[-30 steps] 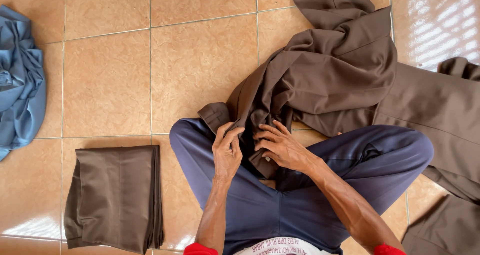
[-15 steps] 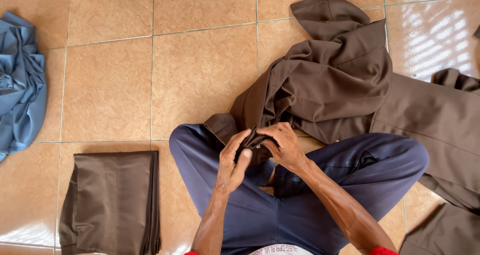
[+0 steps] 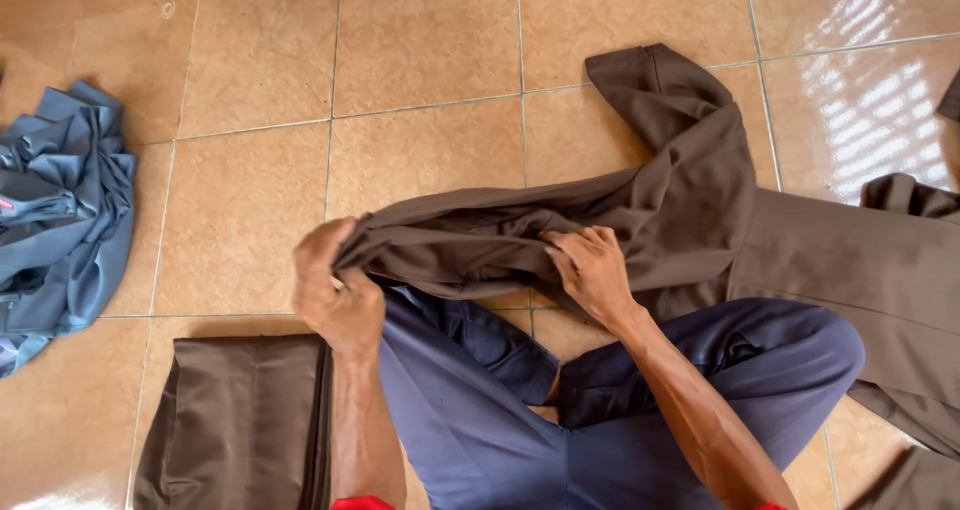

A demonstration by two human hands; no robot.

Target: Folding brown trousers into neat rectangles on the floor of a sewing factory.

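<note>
I see my left hand [image 3: 338, 288] clenched on the brown garment [image 3: 640, 220] end, my right hand [image 3: 592, 270] pinching its middle; folded brown cloth [image 3: 235, 425] and blue clothes [image 3: 60, 215] lie on the floor [image 3: 430, 60].

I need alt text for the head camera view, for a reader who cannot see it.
A person sitting cross-legged on a tan tiled floor stretches a brown garment between the left hand and right hand. A folded brown cloth lies at left, beside a crumpled blue garment.

Head view, steeply down, near floor [image 3: 430, 150]
</note>
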